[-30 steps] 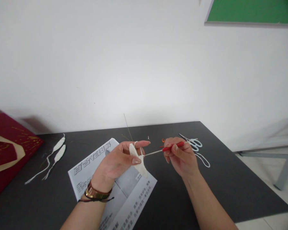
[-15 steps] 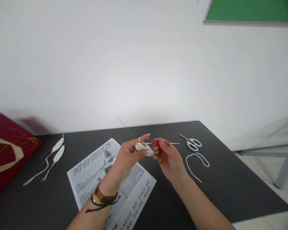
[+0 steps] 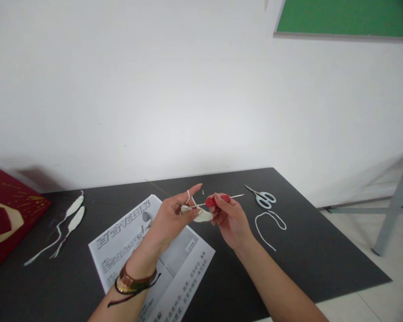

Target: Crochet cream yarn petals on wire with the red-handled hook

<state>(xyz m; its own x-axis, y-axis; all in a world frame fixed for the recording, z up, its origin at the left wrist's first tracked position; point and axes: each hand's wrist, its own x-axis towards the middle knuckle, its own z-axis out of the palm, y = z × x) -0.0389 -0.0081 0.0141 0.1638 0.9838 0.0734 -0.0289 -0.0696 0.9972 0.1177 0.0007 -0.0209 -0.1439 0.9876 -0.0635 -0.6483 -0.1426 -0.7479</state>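
My left hand pinches a small white crocheted petal piece above the table, with white yarn looped over its raised index finger. My right hand grips a red-handled crochet hook; the metal shaft sticks out to the right past the fingers, and the hook end at the piece is hidden by the fingers. The two hands touch at the piece. A watch and a dark cord sit on my left wrist.
A printed instruction sheet lies on the dark table under my hands. Two finished white petals with yarn tails lie at the left, near a red bag. Scissors and a loose yarn strand lie at the right.
My right hand has moved left from a stretched-out pull until it meets my left hand at the piece. The yarn strand that it covered now shows on the table. The view has shifted slightly.
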